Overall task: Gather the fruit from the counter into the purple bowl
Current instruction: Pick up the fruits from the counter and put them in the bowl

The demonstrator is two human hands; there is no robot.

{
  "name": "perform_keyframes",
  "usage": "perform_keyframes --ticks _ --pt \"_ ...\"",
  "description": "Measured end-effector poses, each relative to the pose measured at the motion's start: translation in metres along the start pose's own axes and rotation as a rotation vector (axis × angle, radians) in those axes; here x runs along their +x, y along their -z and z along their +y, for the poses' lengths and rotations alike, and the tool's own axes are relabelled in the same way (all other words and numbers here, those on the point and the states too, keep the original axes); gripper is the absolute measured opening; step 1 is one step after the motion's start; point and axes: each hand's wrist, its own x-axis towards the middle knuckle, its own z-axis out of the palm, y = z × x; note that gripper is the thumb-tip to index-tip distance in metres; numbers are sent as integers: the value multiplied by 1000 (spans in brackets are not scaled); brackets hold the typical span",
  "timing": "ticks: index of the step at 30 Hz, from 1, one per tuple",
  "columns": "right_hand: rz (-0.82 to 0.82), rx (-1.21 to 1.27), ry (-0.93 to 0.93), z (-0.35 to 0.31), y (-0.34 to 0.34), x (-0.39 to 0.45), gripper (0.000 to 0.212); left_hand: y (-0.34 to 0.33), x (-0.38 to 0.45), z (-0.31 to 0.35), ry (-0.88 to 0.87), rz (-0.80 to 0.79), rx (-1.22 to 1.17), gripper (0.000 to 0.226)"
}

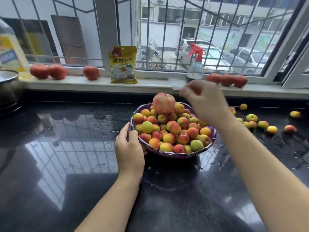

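Head view, looking down on a glossy black counter, wet in patches and mirroring the barred window behind. Along the pale sill — red tomatoes in loose groups left and right, a yellow packet standing upright near the middle, a clear spray bottle with a red trigger just right of it. At the far left edge, part of a large yellow-labelled bottle and the rim of a metal pot. Centre of the counter: the purple bowl, heaped above its rim with small red-yellow-green fruit and topped at the back by one big pink peach. Left hand clasped on the bowl's near-left rim, thumb and fingers curled round the edge. Right hand raised over the bowl's back right side, blurred, fingers loosely bent with the tips drawn close; whether anything sits between them cannot be told. More loose fruit scattered on the counter to the right, well apart from the bowl — about a dozen pieces, partly hidden behind the right forearm, the farthest near the frame's right edge.
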Motion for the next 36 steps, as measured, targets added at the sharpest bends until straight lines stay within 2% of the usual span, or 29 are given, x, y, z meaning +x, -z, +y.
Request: perform_keyframes --ticks 2,4,7,9,13,17,19,21,24,27,30,33,36 --pt "118 41 -158 33 22 9 18 -2 -2 1 -14 -33 33 58" --pt "187 -22 -340 79 31 15 17 -3 -6 3 -36 -42 55 65" --pt "86 -288 -498 145 20 13 20 -7 -12 10 -78 -28 73 64" --pt "-26 -471 -438 171 4 15 26 -10 -12 10 -108 -11 85 51" --pt "-175 -747 -235 194 -22 43 38 -11 -8 4 -136 17 115 51" --pt "-292 -850 -268 210 -41 84 51 -11 -5 1 -131 31 124 50" --pt "-314 -901 -267 217 -49 95 49 -12 -6 1 -128 31 125 51" --pt "-257 -937 -201 220 -52 100 43 -11 -5 1 -123 33 131 49" --pt "-169 -833 -165 213 -50 100 37 -12 -6 4 -120 33 141 50" --pt "-31 -294 -327 184 -32 96 42 -12 -5 4 -123 44 136 43" --pt "-16 57 -299 119 2 72 38 -12 -6 5 -120 43 135 37" --pt "-202 143 -139 42 22 23 33 -11 -11 10 -99 36 139 43" --pt "-344 -55 41 6 3 -12 34 -9 -13 13 -66 9 137 55"
